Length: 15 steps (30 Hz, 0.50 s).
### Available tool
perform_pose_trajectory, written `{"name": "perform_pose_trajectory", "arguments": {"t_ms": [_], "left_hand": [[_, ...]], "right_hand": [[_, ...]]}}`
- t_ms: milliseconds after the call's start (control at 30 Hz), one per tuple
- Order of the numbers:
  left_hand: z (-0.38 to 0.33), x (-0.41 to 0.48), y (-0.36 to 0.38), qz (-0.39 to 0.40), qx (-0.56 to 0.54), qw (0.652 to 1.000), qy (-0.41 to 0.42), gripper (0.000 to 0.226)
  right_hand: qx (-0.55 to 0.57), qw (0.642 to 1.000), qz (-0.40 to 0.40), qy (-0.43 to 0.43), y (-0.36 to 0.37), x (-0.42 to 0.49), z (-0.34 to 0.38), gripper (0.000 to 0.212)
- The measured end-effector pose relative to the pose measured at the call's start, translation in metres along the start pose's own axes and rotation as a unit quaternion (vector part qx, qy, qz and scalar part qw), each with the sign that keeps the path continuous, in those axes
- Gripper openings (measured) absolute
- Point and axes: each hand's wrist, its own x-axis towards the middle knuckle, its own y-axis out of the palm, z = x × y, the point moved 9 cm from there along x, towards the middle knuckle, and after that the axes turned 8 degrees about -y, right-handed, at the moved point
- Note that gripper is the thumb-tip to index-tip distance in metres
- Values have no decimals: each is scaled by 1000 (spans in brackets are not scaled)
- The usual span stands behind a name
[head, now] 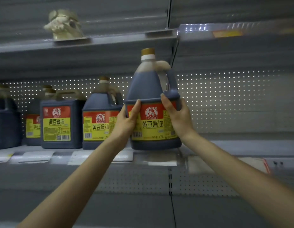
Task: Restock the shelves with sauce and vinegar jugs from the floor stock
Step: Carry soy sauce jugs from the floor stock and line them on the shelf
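Held jug: round-bodied translucent plastic, stepped shoulder ridge, moulded loop handle on its right side, tan screw cap over a white collar. Dark brown liquid fills it to the shoulder; the neck is pale. Glossy wrap label, red band on top and yellow below, facing the camera. It stands upright at the front of the middle shelf, just right of the stocked row. Its base is level with the shelf lip; can't tell if it is resting on it or just off it.

Left hand: fingers curled round the jug's left side at label height, thumb up the front to the ridge.
Right hand: wrapped round the right side under the handle, thumb on the front. Both hands grip the jug.

On the same shelf, right to left:
- matching round jug, just beside the held one
- square-sided jug with flat faces and the same label
- smaller jug set behind
- dark jug cut off by the frame edge

Back panel: grey perforated sheet metal, with light showing through the holes.
Price strip: white paper tags, blurred.
Upper shelf: smooth grey metal. It carries one pale, lumpy, crumpled-looking object, too blurred to identify.
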Motion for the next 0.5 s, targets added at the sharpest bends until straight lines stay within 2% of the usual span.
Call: {"name": "perform_pose_trajectory", "arguments": {"t_ms": [100,200,333,500], "left_hand": [[22,25,7,2,-3,1000,-21,59],[41,46,8,-2,2,999,-33,45],[59,69,9,-3,12,999,-49,41],[65,79,9,7,24,998,-49,30]], "right_hand": [[-14,1000,5,17,-1,12,-31,60],[-11,999,16,29,3,19,-54,42],[-2,998,17,60,7,23,-81,61],[-28,994,54,88,10,24,-92,74]]}}
